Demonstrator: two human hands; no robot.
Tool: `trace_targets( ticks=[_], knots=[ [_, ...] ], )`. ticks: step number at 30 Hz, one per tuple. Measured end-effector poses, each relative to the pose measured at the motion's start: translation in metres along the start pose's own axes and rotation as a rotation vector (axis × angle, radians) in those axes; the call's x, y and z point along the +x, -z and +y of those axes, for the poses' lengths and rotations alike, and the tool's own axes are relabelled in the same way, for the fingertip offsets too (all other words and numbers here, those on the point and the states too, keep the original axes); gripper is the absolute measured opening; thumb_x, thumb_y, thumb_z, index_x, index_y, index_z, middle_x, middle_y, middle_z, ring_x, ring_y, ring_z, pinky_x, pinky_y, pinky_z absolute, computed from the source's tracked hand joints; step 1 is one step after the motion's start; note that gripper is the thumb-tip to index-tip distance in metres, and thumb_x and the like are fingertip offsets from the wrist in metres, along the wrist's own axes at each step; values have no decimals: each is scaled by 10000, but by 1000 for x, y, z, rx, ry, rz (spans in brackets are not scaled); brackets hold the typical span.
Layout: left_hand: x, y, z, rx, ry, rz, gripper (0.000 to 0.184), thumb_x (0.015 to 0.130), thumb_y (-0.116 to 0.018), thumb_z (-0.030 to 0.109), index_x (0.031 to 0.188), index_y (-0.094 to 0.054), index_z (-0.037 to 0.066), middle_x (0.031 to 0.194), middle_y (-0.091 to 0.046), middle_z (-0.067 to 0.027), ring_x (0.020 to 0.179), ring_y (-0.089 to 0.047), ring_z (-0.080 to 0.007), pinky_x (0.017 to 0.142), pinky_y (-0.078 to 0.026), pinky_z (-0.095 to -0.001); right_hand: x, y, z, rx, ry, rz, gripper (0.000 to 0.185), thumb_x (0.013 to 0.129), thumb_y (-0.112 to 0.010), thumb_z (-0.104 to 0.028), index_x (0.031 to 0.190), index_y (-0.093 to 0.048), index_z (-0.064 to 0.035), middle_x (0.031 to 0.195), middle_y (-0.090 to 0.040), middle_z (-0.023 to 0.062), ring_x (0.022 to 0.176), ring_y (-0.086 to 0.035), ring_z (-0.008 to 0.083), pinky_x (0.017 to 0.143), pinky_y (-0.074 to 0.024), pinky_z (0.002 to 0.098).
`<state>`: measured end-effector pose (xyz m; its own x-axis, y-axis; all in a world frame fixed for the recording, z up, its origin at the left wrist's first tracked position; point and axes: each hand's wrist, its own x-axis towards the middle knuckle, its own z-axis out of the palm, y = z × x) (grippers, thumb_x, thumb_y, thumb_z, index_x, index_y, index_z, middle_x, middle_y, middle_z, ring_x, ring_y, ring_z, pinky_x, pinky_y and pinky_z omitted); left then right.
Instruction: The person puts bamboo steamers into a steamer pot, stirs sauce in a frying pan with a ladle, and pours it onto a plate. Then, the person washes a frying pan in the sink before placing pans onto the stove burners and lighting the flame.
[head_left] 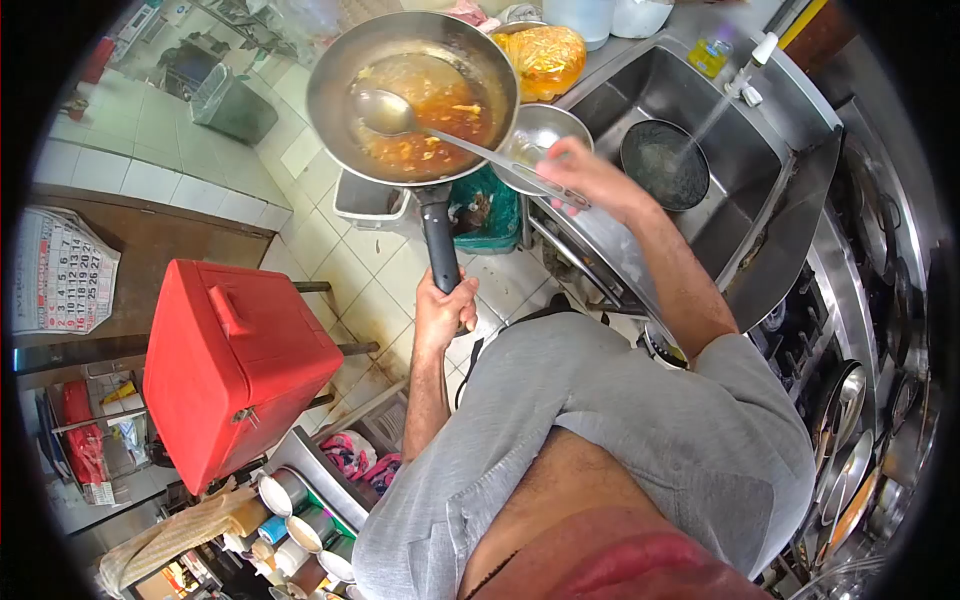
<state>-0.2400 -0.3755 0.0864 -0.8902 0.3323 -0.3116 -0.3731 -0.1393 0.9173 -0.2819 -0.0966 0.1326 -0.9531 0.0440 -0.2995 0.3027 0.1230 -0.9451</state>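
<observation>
My left hand (445,305) is wrapped round the black handle of a large frying pan (335,110), held up in front of me. Reddish-brown sauce with small bits lies in the pan. In my right hand (585,178) is the handle of a metal ladle (388,112), whose bowl rests in the sauce. Below that hand, a metal bowl (560,122) stands at the counter edge, beside the pan.
At the right is a sink (735,150) where the tap (752,70) runs into a dark pan (665,165). A green-lined bin (490,240) stands below the frying pan. To the left is a red cooler box (240,370); stove burners are at far right.
</observation>
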Motion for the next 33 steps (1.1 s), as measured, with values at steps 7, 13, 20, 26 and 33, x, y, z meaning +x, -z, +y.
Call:
trace_targets(
  ticks=[7,13,20,26,33],
  knots=[
    [18,-1,-19,85,0,-76,219,817,-600,18,926,-411,3,581,-447,-19,358,-423,-97,318,-370,-254,-24,4,9,-639,388,210,393,850,-599,-189,1205,-512,-45,855,-638,168,786,-622,261,705,-479,361],
    [28,5,-21,358,-118,-131,194,832,-589,41,911,-415,13,549,-439,-3,354,-436,-96,318,-350,-256,-40,28,-9,-883,626,411,311,864,-515,-52,1174,-544,-63,985,-590,165,905,-569,339,735,-467,399],
    [39,9,-17,480,-160,-115,198,830,-604,79,913,-436,14,533,-462,-10,368,-452,-104,325,-361,-267,-89,66,38,-1170,662,469,414,767,-502,-8,1155,-572,-136,853,-542,85,797,-585,279,638,-483,388],
    [46,15,-25,808,-393,-48,236,817,-620,111,965,-481,-9,488,-475,-68,401,-502,-167,397,-393,-344,-62,79,43,-861,666,727,307,839,-562,-23,1144,-573,-57,796,-537,148,724,-545,309,658,-442,344],
    [41,7,-7,886,-474,-20,225,829,-608,122,1000,-501,22,520,-527,-163,484,-574,-327,462,-426,-400,-39,54,119,-491,419,744,311,833,-575,-52,1144,-572,-44,901,-603,161,841,-581,357,739,-458,392]
  ],
)
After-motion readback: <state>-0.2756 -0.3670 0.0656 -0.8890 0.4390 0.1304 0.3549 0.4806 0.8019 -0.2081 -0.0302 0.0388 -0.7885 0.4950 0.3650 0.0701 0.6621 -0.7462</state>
